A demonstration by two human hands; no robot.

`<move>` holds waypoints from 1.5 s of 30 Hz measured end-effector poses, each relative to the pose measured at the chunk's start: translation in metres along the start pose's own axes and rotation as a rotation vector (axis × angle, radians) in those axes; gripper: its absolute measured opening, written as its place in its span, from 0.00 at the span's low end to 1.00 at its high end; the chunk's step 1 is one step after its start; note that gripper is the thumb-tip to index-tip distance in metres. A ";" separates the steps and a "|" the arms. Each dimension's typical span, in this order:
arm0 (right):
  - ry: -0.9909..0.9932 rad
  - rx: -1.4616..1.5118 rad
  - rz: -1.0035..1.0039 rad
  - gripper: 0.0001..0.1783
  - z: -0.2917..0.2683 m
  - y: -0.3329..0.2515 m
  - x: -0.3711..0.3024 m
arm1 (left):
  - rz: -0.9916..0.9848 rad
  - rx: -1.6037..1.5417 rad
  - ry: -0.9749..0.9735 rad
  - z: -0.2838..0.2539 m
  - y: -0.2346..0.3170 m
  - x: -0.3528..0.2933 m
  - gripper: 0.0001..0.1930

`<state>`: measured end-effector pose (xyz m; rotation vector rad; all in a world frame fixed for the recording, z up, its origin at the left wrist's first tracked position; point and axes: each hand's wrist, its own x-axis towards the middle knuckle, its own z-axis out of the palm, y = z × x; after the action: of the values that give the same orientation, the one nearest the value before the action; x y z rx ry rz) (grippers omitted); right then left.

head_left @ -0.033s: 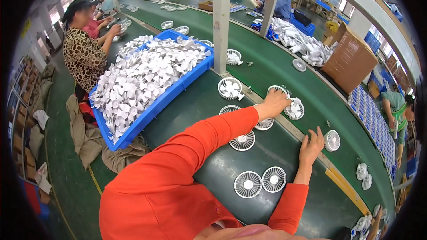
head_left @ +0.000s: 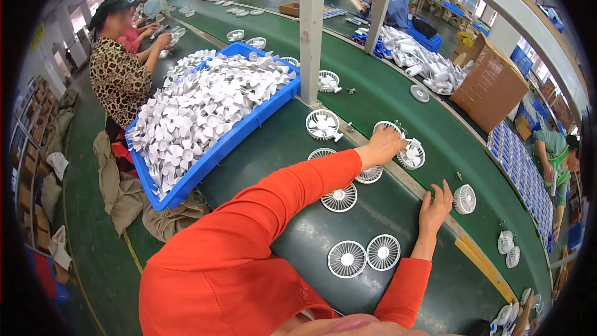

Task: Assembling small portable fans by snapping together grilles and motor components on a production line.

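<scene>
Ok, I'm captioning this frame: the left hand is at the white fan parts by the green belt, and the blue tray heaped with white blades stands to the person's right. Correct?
Not quite: the blue tray heaped with white blades stands to the person's left, as the head view shows. The left hand is indeed at the white fan parts.
</scene>
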<state>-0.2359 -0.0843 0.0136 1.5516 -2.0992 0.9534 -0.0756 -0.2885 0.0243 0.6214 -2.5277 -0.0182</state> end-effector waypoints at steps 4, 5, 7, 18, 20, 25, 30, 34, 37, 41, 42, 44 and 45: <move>0.004 0.044 0.092 0.11 -0.002 0.025 -0.001 | -0.038 -0.128 0.180 -0.015 -0.008 0.003 0.06; 0.000 0.045 0.090 0.11 -0.001 0.027 0.000 | -0.076 -0.118 0.185 -0.023 -0.015 -0.002 0.07; -0.032 0.038 0.082 0.10 -0.002 0.028 0.002 | -0.174 -0.114 0.224 -0.038 -0.028 -0.015 0.07; -0.072 0.048 0.090 0.09 0.004 0.016 -0.002 | -0.379 -0.088 0.309 -0.062 -0.047 -0.097 0.07; -0.072 0.040 0.098 0.09 0.004 0.016 0.000 | -0.368 -0.063 0.304 -0.061 -0.046 -0.096 0.07; -0.095 -0.037 0.022 0.14 0.015 0.050 0.019 | -0.430 -0.075 0.250 -0.049 -0.034 -0.083 0.03; -0.163 -0.100 -0.023 0.20 0.072 0.044 0.103 | -0.425 -0.038 0.294 -0.055 -0.044 -0.080 0.04; -0.191 -0.100 -0.037 0.25 0.138 0.036 0.169 | -0.427 -0.043 0.285 -0.059 -0.056 -0.089 0.06; -0.240 -0.153 -0.110 0.31 0.165 0.048 0.212 | -0.431 0.017 0.295 -0.057 -0.049 -0.089 0.00; -0.264 -0.314 -0.034 0.37 0.174 0.109 0.245 | -0.394 -0.080 0.265 -0.046 -0.031 -0.076 0.04; -0.276 -0.345 0.088 0.36 0.187 0.095 0.241 | -0.391 -0.113 0.298 -0.052 -0.034 -0.080 0.05; -0.350 -0.407 0.251 0.30 0.204 0.036 0.229 | -0.415 -0.085 0.313 -0.063 -0.041 -0.096 0.05; -0.254 -0.400 0.231 0.26 0.206 0.046 0.225 | -0.399 -0.090 0.331 -0.065 -0.039 -0.093 0.05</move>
<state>-0.3330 -0.3768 -0.0022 1.2980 -2.4968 0.3743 0.0438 -0.2753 0.0289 0.9934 -2.0428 -0.1573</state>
